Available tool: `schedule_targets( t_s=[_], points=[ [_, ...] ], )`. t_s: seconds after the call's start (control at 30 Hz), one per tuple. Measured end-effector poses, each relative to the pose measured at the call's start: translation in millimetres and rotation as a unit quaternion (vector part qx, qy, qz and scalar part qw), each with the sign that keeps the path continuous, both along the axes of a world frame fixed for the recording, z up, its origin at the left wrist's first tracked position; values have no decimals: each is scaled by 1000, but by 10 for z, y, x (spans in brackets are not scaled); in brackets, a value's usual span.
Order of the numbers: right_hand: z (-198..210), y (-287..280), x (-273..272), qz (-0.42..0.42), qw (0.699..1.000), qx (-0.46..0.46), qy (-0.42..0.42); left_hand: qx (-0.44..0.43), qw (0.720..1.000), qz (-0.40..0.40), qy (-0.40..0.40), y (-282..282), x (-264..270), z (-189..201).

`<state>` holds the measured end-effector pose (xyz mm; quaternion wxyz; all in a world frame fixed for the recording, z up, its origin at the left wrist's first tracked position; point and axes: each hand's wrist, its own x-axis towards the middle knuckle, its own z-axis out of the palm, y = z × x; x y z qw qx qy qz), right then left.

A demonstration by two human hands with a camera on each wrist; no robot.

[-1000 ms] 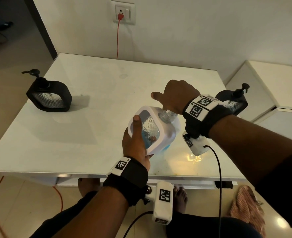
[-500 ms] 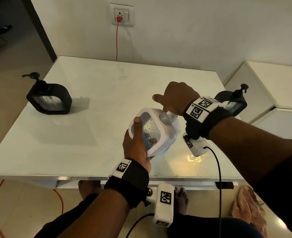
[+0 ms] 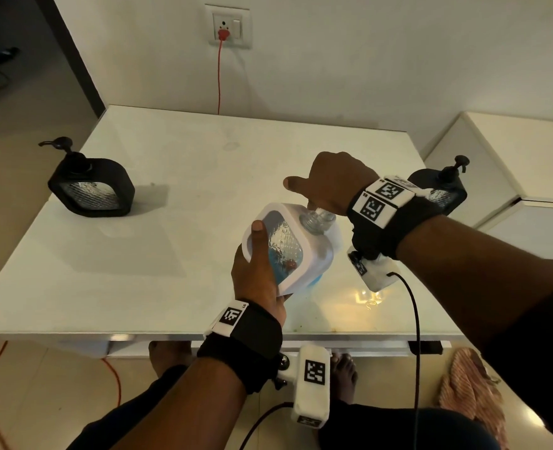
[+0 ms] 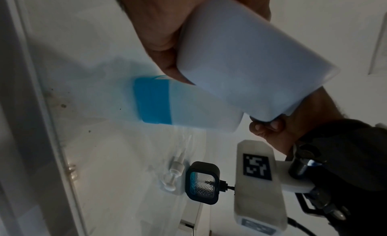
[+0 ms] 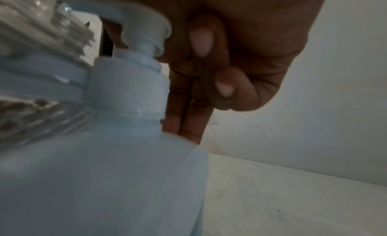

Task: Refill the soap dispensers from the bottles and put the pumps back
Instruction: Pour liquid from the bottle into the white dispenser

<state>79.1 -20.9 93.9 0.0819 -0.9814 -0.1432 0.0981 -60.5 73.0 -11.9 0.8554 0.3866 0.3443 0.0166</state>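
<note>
My left hand [image 3: 257, 277] grips a white-framed soap dispenser [image 3: 284, 251], tilted with its open clear threaded neck [image 3: 317, 219] toward the right. In the left wrist view the dispenser [image 4: 251, 57] hangs over a pale soap bottle [image 4: 188, 107] with blue liquid in its base. My right hand [image 3: 333, 180] sits on top of that bottle [image 3: 317, 279], fingers curled at its pump head [image 5: 144, 29]. The pump spout reaches toward the dispenser neck [image 5: 41, 24]. Whether soap flows is hidden.
One black dispenser [image 3: 93, 190] with its pump on stands at the table's left edge, another [image 3: 444, 190] at the right edge. A loose white pump [image 4: 175, 175] lies on the table beside that one. A white cabinet [image 3: 512, 164] stands right of the table [image 3: 171, 254].
Both hands, the dispenser and the bottle keep almost the same pose across the frames. Only the head view shifts a little.
</note>
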Motion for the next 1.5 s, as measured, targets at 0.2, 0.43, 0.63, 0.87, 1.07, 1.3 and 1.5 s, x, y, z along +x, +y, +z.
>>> schedule_targets(
  t_s=[0.2,0.43,0.63,0.87,1.07,1.3,1.5],
  points=[
    [24,24,-51,-12,1000,-9,-10,2,1000,-4,0,3,1,13],
    [85,24,-5,14,1000,6,25,2,1000,-7,2,12,0,22],
    [-29,1,-16,-16,999,12,-28,-3,1000,-5,4,-3,-14,27],
    [68,2,-14,5,1000,25,11,-2,1000,-12,7,-8,-22,43],
    [-1,-27,0,-1,1000,29,-7,0,1000,-5,8,9,0,2],
    [-35,-31,-23,-13,999,21,-31,-11,1000,-4,9,-11,-15,48],
    [52,3,4,29,999,16,14,-10,1000,-9,3,-8,-15,51]
  ],
)
